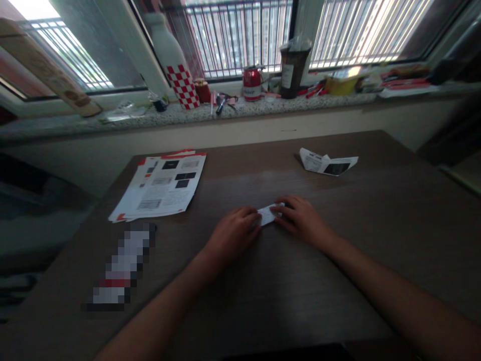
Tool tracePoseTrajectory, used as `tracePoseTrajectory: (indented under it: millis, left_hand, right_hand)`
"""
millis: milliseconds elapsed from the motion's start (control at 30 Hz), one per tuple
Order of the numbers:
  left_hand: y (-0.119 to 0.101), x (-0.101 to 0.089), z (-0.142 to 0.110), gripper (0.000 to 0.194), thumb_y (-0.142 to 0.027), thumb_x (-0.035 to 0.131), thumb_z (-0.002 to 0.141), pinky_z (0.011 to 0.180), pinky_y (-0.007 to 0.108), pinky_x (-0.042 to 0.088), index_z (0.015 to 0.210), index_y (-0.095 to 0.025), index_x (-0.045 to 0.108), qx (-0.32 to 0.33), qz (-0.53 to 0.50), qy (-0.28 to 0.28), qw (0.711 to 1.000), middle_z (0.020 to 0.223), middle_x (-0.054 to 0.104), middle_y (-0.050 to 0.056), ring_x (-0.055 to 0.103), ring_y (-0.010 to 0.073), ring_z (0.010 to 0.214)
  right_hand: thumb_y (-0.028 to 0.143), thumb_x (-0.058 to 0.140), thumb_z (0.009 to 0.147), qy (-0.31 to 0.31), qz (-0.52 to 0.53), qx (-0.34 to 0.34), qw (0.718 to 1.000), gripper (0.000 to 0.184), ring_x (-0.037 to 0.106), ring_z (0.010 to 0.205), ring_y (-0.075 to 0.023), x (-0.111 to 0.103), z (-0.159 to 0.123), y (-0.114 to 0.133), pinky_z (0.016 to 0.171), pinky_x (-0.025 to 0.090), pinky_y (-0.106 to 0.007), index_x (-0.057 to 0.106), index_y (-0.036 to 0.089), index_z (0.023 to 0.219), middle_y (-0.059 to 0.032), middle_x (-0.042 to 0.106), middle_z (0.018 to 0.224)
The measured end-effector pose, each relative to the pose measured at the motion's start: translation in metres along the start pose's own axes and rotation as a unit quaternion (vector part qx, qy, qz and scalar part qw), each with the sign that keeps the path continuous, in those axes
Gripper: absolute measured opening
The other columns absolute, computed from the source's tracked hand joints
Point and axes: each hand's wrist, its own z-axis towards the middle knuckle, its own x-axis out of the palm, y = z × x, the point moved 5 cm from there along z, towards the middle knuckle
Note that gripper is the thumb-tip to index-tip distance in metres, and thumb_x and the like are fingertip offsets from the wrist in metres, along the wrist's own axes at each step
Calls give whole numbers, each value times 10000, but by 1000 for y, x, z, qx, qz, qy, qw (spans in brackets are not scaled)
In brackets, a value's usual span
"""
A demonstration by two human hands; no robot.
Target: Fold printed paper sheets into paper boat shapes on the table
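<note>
A small white piece of folded paper lies at the middle of the brown table, between my two hands. My left hand has its fingers closed on the paper's left end. At the right end, my right hand grips the paper with thumb and fingers. The fingers cover both ends, so only the middle strip shows. Farther back to the right stands a folded printed paper, apart from both hands.
A stack of printed sheets lies at the table's left, with a pixelated, phone-shaped object nearer me. Along the windowsill stand a red-checkered white bottle, a red can, a dark lidded cup and a yellow item.
</note>
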Motion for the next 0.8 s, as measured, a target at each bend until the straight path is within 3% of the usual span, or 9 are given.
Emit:
tracePoseTrajectory:
  millis: [200,333,500,667,800]
  left_hand:
    - [1,0,-2,240,-217,668,988,967,430,595,1210,-213,761,-14,-24,-30,999,1235,748,81,725,261,1074]
    - [1,2,-4,263,-211,647,1002,961,440,600,1242,-216,756,-15,-25,-37,999,1253,755,69,726,262,1096]
    - [2,1,-6,245,-241,637,1008,902,433,625,1213,-224,771,-36,-40,-74,996,1226,773,72,752,259,1048]
    - [6,-3,-8,205,-261,608,1040,888,411,629,1138,-219,783,-43,-44,-139,988,1136,803,68,775,250,988]
    - [6,-8,-8,196,-236,589,1046,833,388,628,1060,-206,782,-45,-36,-186,981,1054,809,71,776,241,911]
  right_hand:
    - [320,621,1035,-26,21,-7,999,334,609,1201,-313,-6,-1,3,1015,512,-510,663,229,1353,-147,656,1311]
    - [325,607,1040,-52,24,-17,998,322,628,1095,-294,-15,-5,13,913,535,-451,673,237,1343,-139,670,1188]
    - [319,602,1034,-12,144,53,988,134,665,821,-201,-17,-9,23,735,518,-326,702,230,1038,-53,702,940]
    - [379,608,1018,9,282,165,945,181,680,724,-178,-9,-10,18,662,536,-306,713,232,1020,-22,737,837]
    - [436,619,1000,36,446,234,863,296,736,741,-185,9,-11,14,641,612,-325,711,208,1165,-69,782,972]
